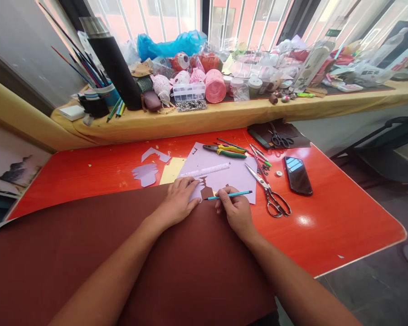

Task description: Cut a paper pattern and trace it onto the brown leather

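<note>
A large dark brown sheet [190, 253] covers the near side of the red table and reaches toward me. My left hand [177, 201] lies spread near its far edge, pressing on a small pale lilac paper piece [196, 194]. In my right hand [235, 209] is a thin blue pen [240, 194], pinched between thumb and fingers, its dark tip pointing left beside the paper piece. Beyond the hands lies a larger lilac sheet [246, 179] with a pale ruler-like strip [207, 170] on it. Cut notches show in the brown sheet's far edge between the hands.
Green-and-yellow pliers [229, 151], silver scissors [270, 194] and a black phone [298, 175] lie on the red table [343, 213]. Lilac scraps [145, 174] lie at the left. Dark scissors [281, 139] rest at the back. The windowsill holds a black flask [114, 68] and craft supplies.
</note>
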Available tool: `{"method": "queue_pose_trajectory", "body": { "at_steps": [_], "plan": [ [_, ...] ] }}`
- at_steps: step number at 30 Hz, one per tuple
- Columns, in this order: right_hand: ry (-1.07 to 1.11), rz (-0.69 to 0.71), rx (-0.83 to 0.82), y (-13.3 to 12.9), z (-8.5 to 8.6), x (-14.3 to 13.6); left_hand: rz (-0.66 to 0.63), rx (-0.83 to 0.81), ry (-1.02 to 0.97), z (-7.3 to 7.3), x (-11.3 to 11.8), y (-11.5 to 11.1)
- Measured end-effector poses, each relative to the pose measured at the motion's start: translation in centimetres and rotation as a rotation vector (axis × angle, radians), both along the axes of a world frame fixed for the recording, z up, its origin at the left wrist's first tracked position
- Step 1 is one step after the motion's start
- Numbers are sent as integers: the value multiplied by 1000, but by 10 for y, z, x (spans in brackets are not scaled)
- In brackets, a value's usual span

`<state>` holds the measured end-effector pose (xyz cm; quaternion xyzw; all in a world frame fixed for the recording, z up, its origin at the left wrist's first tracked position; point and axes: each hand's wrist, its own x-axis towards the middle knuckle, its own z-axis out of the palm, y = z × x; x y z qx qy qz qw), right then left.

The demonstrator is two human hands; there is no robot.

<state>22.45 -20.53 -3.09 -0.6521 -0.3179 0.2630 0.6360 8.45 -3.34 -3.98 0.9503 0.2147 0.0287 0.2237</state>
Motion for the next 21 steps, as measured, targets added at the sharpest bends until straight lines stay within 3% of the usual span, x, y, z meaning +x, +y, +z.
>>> {"method": "queue_pose_trajectory", "body": {
  "at_steps": [14,21],
  "plan": [
    [45,16,-19,1,-1,1,-25,8,13,0,-2,4],
    [47,11,-41,1,-1,0,-102,-41,7,5,-3,16]
  ]
}}
